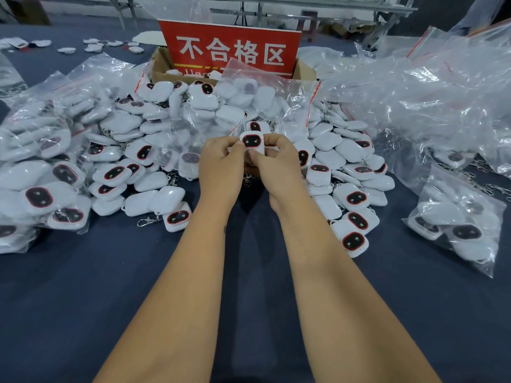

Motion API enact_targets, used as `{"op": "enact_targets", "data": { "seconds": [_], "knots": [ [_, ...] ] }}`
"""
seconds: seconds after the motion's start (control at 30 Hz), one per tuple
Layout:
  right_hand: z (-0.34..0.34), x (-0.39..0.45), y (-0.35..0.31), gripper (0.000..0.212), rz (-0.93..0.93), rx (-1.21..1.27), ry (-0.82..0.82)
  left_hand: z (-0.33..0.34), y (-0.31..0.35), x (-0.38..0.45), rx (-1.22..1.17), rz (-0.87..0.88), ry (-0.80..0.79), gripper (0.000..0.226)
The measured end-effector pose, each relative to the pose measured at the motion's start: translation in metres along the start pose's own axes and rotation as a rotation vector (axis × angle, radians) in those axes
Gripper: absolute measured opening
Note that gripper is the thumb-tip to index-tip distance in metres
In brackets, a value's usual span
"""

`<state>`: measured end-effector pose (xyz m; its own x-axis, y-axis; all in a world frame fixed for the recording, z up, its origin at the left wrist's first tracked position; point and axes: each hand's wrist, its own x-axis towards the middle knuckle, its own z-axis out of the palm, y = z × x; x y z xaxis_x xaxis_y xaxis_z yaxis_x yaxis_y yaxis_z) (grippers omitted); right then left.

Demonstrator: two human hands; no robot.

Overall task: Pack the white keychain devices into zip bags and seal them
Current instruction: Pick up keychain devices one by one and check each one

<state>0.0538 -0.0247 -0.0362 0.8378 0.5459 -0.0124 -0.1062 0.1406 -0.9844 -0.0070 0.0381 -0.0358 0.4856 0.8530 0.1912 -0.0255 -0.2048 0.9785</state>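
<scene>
My left hand [219, 158] and my right hand [276, 158] meet at the middle of the table and together pinch a white keychain device [251, 140] with a dark, red-rimmed oval face turned up. Its metal clip [247, 180] hangs below the hands. A big heap of loose white keychain devices [343, 172] spreads behind and to both sides of the hands. A partly filled zip bag [265, 95] with a red seal strip stands open just behind the held device. Filled zip bags [41, 161] lie at the left.
A cardboard box [163, 64] with a red sign [235, 49] stands behind the heap. A pile of empty clear zip bags [431, 87] lies at the right, and one filled bag [456, 225] near the right edge. Dark blue cloth [96, 286] covers the table.
</scene>
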Motion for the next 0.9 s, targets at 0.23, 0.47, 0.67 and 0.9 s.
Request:
{"op": "enact_targets", "data": {
  "seconds": [0.23, 0.47, 0.67, 0.9],
  "knots": [
    [0.0000, -0.0022, -0.0037, 0.029, 0.021, 0.058, -0.023, -0.0005, -0.0020, 0.0007, 0.024, 0.009, -0.001, 0.019],
    [0.0013, -0.0027, -0.0085, 0.024, 0.066, 0.134, -0.066, -0.0019, 0.0020, -0.0034, -0.010, -0.003, -0.034, 0.006],
    [0.0026, -0.0042, -0.0063, 0.024, 0.017, 0.088, -0.032, -0.0013, -0.0028, -0.0003, -0.004, 0.000, -0.029, 0.010],
    [0.0022, -0.0047, -0.0051, 0.025, 0.003, 0.053, -0.030, -0.0005, -0.0021, -0.0013, 0.005, -0.006, -0.037, 0.006]
  ]
}}
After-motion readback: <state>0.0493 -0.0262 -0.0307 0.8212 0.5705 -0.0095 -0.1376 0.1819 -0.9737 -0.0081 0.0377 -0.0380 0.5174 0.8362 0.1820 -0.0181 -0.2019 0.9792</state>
